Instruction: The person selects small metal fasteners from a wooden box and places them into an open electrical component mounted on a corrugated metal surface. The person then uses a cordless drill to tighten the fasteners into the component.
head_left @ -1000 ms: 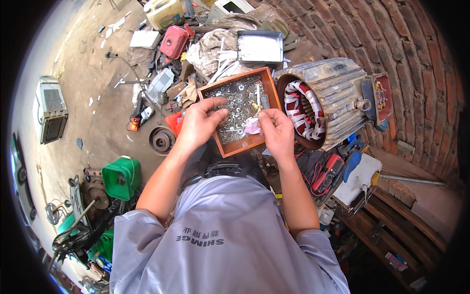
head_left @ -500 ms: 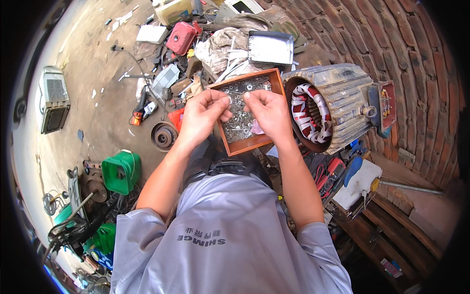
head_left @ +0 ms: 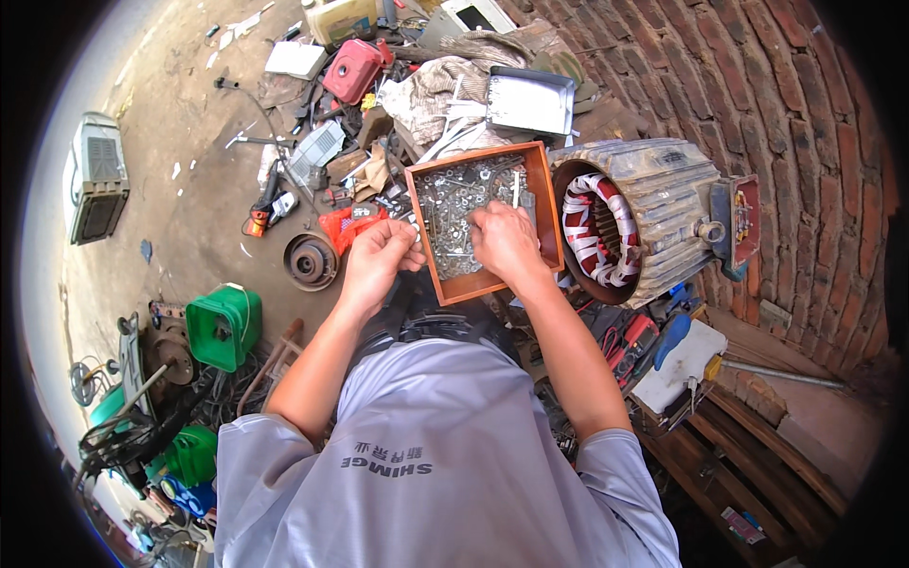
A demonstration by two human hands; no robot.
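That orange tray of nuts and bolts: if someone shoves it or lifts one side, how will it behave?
The orange tray is probably heavy for its size, since loose metal hardware covers its floor. Tilted, the pieces would likely slide and pile at the low wall. It looks rigid and shallow, so spills seem possible; the right hand is inside it.

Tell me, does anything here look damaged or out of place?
Yes. The big motor beside the tray of nuts and bolts lies on its side with its end cover off, so the red and white windings are bare. Parts and rags are strewn over the ground behind the tray.
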